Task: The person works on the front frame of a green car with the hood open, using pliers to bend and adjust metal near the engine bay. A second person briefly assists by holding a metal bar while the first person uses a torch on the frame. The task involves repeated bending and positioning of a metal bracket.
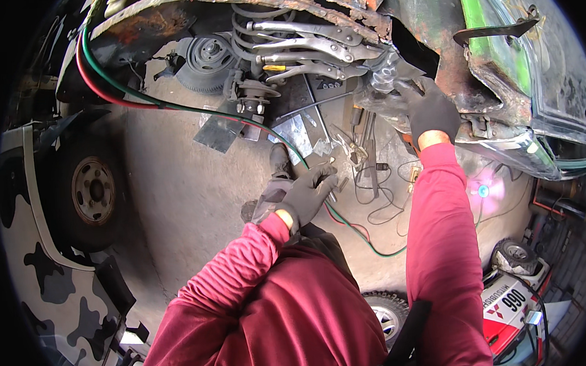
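My left hand point(308, 197), in a dark grey glove, is closed in front of my body, its fingers curled together. A slim metal piece shows beside its fingers, but most of what it holds is hidden. My right hand point(433, 113), gloved alike, reaches forward to the rusty vehicle body point(456, 75). Its fingers bend over a grey, dented metal piece point(385, 77) at the body's edge. Several locking pliers point(319, 47) are clamped side by side just left of that piece, handles pointing left.
Red and green hoses point(190, 109) sweep from the upper left past my left hand. A coil spring and brake hub point(255, 91) stand behind. Tools and cables point(371, 159) lie on the floor. A loose wheel point(210, 58) and a camouflage-painted vehicle point(50, 282) are leftward; a red-and-white machine point(508, 304) is lower right.
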`<action>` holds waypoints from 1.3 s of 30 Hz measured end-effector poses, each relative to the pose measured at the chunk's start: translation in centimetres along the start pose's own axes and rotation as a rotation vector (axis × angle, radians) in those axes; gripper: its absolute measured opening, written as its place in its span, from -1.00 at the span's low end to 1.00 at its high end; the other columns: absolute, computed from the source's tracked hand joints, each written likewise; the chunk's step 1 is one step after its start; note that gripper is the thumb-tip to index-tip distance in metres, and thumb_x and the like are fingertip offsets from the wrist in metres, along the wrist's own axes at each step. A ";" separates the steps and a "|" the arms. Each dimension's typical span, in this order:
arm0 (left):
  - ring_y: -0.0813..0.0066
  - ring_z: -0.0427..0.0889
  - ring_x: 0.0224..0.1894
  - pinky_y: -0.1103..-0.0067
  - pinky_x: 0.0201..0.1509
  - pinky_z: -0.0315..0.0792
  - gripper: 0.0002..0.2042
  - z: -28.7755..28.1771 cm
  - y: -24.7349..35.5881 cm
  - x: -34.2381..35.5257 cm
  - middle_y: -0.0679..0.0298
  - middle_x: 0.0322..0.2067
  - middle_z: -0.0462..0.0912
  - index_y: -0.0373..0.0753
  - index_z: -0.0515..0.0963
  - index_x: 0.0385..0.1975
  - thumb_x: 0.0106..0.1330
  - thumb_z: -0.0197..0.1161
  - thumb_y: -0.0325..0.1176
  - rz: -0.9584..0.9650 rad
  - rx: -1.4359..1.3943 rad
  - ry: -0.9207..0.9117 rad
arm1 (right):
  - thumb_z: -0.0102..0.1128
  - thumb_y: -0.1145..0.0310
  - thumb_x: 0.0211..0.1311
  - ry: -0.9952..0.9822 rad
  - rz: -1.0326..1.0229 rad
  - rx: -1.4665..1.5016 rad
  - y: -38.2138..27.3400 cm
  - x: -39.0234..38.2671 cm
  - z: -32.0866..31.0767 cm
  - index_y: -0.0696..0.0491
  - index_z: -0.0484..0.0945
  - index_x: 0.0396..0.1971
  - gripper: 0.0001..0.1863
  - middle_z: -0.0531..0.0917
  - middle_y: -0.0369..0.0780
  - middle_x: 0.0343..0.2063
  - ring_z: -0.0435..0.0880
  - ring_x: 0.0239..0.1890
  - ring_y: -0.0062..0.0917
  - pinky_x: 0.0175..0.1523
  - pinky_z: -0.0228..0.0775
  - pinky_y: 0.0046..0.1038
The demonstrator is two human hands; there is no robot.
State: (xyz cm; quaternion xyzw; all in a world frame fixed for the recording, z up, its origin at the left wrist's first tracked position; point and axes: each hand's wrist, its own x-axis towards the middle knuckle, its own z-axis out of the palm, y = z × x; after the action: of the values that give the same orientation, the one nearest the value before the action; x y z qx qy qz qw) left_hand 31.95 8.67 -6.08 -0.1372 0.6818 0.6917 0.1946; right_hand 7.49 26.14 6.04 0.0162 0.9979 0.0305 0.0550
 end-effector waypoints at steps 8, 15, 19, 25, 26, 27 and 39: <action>0.24 0.75 0.17 0.40 0.31 0.55 -0.58 0.3 -5.1 -4.2 -0.01 0.08 0.80 -0.34 0.59 0.30 0.66 0.28 -0.14 -0.033 0.068 0.052 | 0.25 -0.45 0.39 0.014 -0.007 -0.019 0.1 0.3 0.2 -0.28 0.68 0.33 -0.28 0.82 -0.11 0.16 0.79 0.23 -0.13 0.27 0.62 -0.08; 0.22 0.76 0.18 0.39 0.31 0.56 -0.56 0.8 -5.5 -4.5 -0.02 0.09 0.79 -0.34 0.59 0.28 0.65 0.30 -0.11 0.013 0.084 0.073 | 0.26 -0.44 0.37 0.033 -0.028 0.007 0.3 0.4 0.3 -0.26 0.68 0.35 -0.26 0.81 -0.10 0.19 0.77 0.26 -0.13 0.31 0.60 -0.09; 0.22 0.76 0.17 0.39 0.30 0.56 -0.56 1.0 -3.6 -3.9 -0.02 0.08 0.80 -0.35 0.58 0.27 0.65 0.29 -0.11 0.026 0.085 0.057 | 0.26 -0.42 0.38 0.012 -0.023 0.034 0.4 0.3 0.1 -0.25 0.67 0.35 -0.27 0.80 -0.10 0.19 0.77 0.27 -0.13 0.31 0.60 -0.10; 0.15 0.77 0.16 0.38 0.32 0.56 -0.57 1.0 -0.4 -2.1 -0.04 0.06 0.79 -0.35 0.58 0.28 0.65 0.27 -0.13 0.038 0.124 0.029 | 0.22 -0.43 0.42 0.001 -0.019 0.012 0.3 0.2 0.0 -0.27 0.67 0.34 -0.30 0.82 -0.08 0.15 0.80 0.22 -0.13 0.27 0.63 -0.10; 0.14 0.77 0.16 0.38 0.32 0.56 -0.57 1.1 -0.2 -1.4 -0.04 0.05 0.79 -0.35 0.58 0.28 0.65 0.26 -0.13 0.078 0.065 0.032 | 0.22 -0.43 0.42 -0.009 -0.017 0.011 0.2 0.1 0.0 -0.27 0.67 0.34 -0.30 0.83 -0.09 0.14 0.81 0.21 -0.12 0.26 0.63 -0.10; 0.17 0.77 0.16 0.39 0.32 0.56 -0.58 1.2 -0.1 -0.7 -0.02 0.05 0.79 -0.35 0.59 0.28 0.65 0.27 -0.14 0.064 0.096 0.043 | 0.22 -0.43 0.42 -0.013 -0.017 0.012 0.3 0.2 0.0 -0.28 0.67 0.34 -0.30 0.83 -0.09 0.12 0.81 0.20 -0.12 0.25 0.64 -0.10; 0.44 0.69 0.17 0.47 0.33 0.54 -0.64 1.2 7.8 7.0 0.15 0.12 0.76 -0.38 0.59 0.29 0.72 0.21 -0.23 0.208 -0.064 0.098 | 0.23 -0.36 0.46 0.012 -0.065 0.121 0.8 0.1 0.2 -0.21 0.70 0.14 -0.42 0.87 -0.03 -0.25 0.89 -0.15 -0.03 -0.04 0.69 -0.01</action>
State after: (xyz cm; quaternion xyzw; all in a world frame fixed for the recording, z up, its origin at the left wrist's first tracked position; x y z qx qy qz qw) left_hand 22.29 10.45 -2.29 -0.1057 0.6787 0.7219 0.0838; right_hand 7.48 26.93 5.84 -0.0133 0.9982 -0.0314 0.0487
